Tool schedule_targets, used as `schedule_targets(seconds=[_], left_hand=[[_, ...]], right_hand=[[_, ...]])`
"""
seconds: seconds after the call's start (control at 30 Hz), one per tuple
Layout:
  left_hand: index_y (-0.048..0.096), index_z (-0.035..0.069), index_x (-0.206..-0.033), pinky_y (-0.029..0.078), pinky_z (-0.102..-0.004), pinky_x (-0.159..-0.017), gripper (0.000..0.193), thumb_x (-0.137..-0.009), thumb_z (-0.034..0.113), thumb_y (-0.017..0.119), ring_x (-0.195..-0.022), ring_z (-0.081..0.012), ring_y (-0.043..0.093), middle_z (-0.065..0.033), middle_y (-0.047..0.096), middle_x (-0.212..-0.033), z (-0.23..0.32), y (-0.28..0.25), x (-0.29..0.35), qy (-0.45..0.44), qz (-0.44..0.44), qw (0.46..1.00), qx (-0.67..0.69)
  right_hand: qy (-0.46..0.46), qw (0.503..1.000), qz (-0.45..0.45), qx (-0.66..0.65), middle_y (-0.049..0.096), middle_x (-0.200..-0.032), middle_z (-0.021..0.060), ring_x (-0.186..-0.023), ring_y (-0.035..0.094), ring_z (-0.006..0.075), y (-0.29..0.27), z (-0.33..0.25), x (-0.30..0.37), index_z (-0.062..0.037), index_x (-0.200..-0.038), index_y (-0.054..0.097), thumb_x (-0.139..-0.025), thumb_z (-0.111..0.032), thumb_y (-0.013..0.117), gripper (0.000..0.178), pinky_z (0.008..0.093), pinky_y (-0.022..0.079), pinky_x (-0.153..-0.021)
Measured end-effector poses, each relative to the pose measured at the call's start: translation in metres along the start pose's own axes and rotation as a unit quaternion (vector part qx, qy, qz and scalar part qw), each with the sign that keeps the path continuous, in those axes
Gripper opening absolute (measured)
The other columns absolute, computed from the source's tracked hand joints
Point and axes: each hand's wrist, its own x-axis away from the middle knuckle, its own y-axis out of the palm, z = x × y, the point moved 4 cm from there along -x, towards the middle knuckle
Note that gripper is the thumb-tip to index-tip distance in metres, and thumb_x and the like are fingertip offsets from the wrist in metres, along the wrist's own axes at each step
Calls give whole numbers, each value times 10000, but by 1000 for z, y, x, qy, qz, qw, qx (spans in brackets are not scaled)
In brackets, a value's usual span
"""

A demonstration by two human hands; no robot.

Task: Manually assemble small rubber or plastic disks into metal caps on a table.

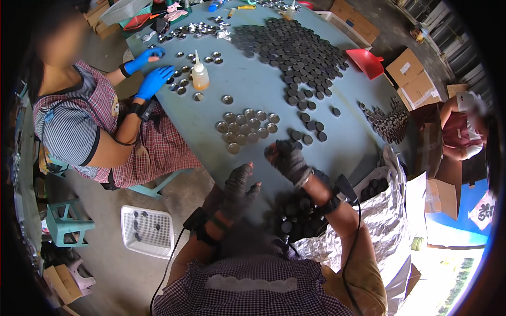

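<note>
My left hand (240, 192), in a dark fingerless glove, hovers at the table's near edge with thumb and fingers apart and nothing seen between them. My right hand (288, 162), gloved the same way, is over the table with its fingers curled; what they may hold is hidden. Just beyond lies a cluster of shallow silver metal caps (247, 125). To the right of these are loose black round caps (307, 139), which lead back to a large spread of black caps (311, 58). More black pieces (300, 213) are heaped below my right forearm.
At the left a co-worker's blue-gloved hands (154, 81) are among silver caps beside a glue bottle (200, 76). A red dustpan (366, 64) and small metal parts (386, 121) lie right. A white basket (147, 231) stands on the floor; a silvery sack (358, 226) is by my right arm.
</note>
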Motion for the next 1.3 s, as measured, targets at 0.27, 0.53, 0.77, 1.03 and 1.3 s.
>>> schedule_targets(seconds=[0.27, 0.53, 0.77, 1.03, 1.3], left_hand=[[547, 43, -1139, 496, -405, -793, 461, -706, 34, 707, -876, -283, 614, -121, 622, -1016, -16, 4, 9, -14, -35, 996, -86], [567, 38, -1112, 501, -400, -825, 399, -733, 29, 692, -894, -287, 626, -119, 638, -1012, -18, 7, 11, -32, -16, 999, -37], [585, 50, -1083, 500, -399, -834, 366, -730, 40, 680, -957, -311, 608, -126, 634, -1030, 7, 27, 9, 18, -100, 995, -12], [622, 122, -1063, 477, -394, -866, 366, -702, 70, 658, -984, -285, 567, -65, 610, -1042, 37, 114, -12, 113, -253, 960, -42], [640, 141, -1075, 483, -401, -854, 343, -739, 77, 615, -964, -289, 577, -88, 611, -1078, 29, 177, -23, 207, -411, 871, -169]], right_hand=[[-67, 984, -67, 153, 581, -945, 159, -859, 583, 360, 14, 11, -62, -82, -1016, 571, -749, -159, 661, 292, 464, 481, -725], [2, 958, -190, 213, 592, -886, 139, -882, 581, 360, 28, 42, -26, -99, -915, 622, -757, -195, 651, 187, 463, 485, -759], [59, 948, -82, 301, 586, -1097, 166, -1032, 560, 348, -48, 55, -8, -71, -1085, 606, -731, -179, 658, 374, 449, 474, -858], [29, 968, 66, 240, 575, -1137, 202, -1030, 550, 390, -123, 18, 52, -36, -1157, 556, -760, -164, 675, 434, 461, 477, -851], [48, 983, 76, 162, 612, -1010, 169, -945, 572, 368, -155, 8, 89, -51, -1086, 593, -754, -136, 663, 350, 458, 476, -809]])
